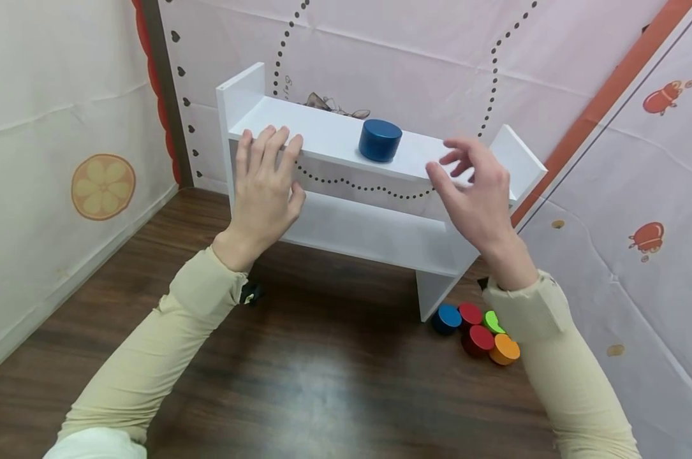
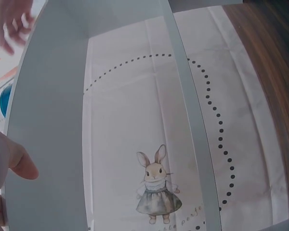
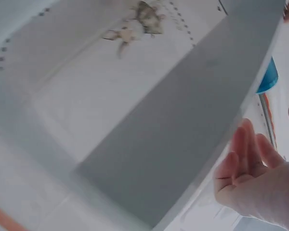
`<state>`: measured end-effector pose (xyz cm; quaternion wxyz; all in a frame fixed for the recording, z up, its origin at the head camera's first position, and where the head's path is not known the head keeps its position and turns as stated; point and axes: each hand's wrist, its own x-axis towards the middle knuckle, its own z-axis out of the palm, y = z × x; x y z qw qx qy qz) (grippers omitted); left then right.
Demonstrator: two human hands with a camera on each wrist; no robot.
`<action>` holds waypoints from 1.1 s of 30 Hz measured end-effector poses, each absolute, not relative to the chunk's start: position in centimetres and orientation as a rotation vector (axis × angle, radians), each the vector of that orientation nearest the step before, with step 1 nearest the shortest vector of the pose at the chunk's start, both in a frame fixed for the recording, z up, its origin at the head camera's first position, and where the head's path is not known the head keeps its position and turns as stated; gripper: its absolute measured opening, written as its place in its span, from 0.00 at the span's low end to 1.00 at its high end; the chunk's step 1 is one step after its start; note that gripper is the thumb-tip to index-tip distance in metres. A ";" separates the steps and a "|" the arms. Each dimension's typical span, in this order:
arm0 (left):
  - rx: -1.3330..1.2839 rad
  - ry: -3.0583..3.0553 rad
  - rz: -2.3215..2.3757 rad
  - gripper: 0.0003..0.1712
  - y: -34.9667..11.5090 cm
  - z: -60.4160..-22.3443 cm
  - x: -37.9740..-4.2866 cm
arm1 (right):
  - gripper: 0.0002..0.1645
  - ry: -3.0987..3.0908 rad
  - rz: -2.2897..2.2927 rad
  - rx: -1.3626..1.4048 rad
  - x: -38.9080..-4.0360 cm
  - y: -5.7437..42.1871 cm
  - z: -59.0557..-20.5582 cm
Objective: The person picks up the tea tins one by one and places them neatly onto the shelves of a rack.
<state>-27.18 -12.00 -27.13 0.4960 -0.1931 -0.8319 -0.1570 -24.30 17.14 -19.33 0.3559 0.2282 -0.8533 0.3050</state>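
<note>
A: Surroundings first?

B: White two-tier wooden shelf unit (image 1: 346, 137) standing on dark wood-grain worktop (image 1: 323, 382), pushed against pale printed fabric backdrop (image 1: 414, 44) with dotted curve and a rabbit in a dress (image 2: 155, 190), seen through the open back in the left wrist view. Orange-slice print (image 1: 103, 186) on the left cloth wall, red bug prints (image 1: 665, 95) on the right one.

A: Main item, where?

B: Dark blue round cylinder block (image 1: 379, 139) upright on the top board, roughly mid-length, between both hands, touched by neither.

A: Hands?

B: Left hand (image 1: 265, 185) flat, fingers straight, fingertips resting on front edge of top board near the left end panel. Right hand (image 1: 474, 188) loose and unclenched, fingers slightly bent, holding nothing, hovering just in front of the top board's right part, near the blue block but apart from it. Beige sleeves on both arms.

A: Anything blocking?

B: Nothing between hands and block. Raised end panels closing off both ends of top board. Lower board bare as far as visible.

A: Counts?

B: One block on shelf. Cluster of five small discs (image 1: 476, 328) on worktop by the unit's right foot, touching each other: one blue, two red, one green, one orange; green partly hidden behind right sleeve. Two boards, two hands.
</note>
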 end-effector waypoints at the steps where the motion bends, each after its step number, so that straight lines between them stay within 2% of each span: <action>1: -0.469 -2.016 -0.379 0.34 -12.0 -27.1 -27.2 | 0.25 -2.170 0.789 0.593 -24.0 17.7 -19.9; 8: -0.468 -2.019 -0.373 0.34 -12.1 -27.1 -27.4 | 0.18 -1.962 0.807 0.559 -21.7 21.6 -24.1; 18: -0.469 -2.020 -0.374 0.34 -11.9 -27.1 -27.5 | 0.07 -2.239 0.712 0.400 -20.8 26.6 -32.6; 20: -0.466 -2.022 -0.373 0.34 -12.0 -27.1 -27.5 | 0.08 -2.382 0.657 0.314 -20.7 27.3 -34.3; 26: -0.469 -2.022 -0.373 0.34 -12.0 -27.2 -27.5 | 0.20 -2.909 0.497 -0.033 -20.1 28.7 -37.5; 33: -0.467 -2.022 -0.386 0.34 -12.0 -27.2 -27.4 | 0.26 -3.183 0.472 -0.211 -20.0 29.0 -40.0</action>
